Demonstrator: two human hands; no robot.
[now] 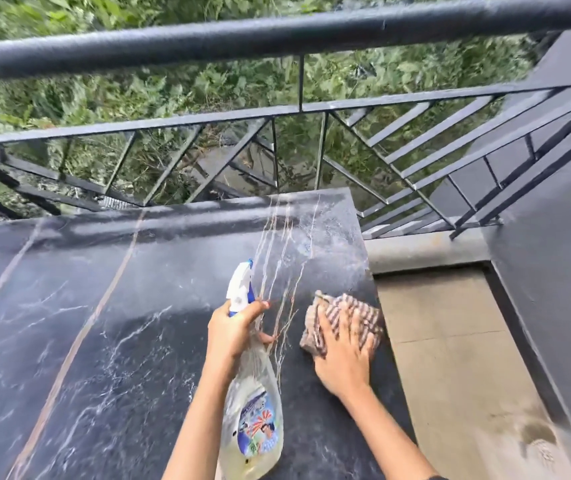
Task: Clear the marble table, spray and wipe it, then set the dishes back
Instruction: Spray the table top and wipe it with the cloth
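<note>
1. Dark marble table [104, 323] with white and tan veins, filling the lower left of the view, bare apart from the two hands and what they hold; pale misty film across its far right corner
2. Left hand [232, 332] wrapped around the neck of a spray bottle [254, 420], fingers curled tight on it just below the white and blue trigger head [240, 285]
3. Bottle held tilted above the table, nozzle pointing away toward the far edge, clear body with pale yellowish liquid and a colourful label facing up
4. Right hand [344, 355] pressed flat on a striped brown and white cloth [343, 318], fingers spread apart over it, palm down
5. Cloth bunched up, lying on the marble close to the table's right edge, just beside the bottle's neck
6. Black metal railing [277, 39] running along the far side of the table, thick round top rail, slanted bars below
7. Green foliage [138, 91] behind and below the railing
8. Beige tiled floor [450, 358] to the right of the table, bordered by a dark grey wall [554, 271]
</note>
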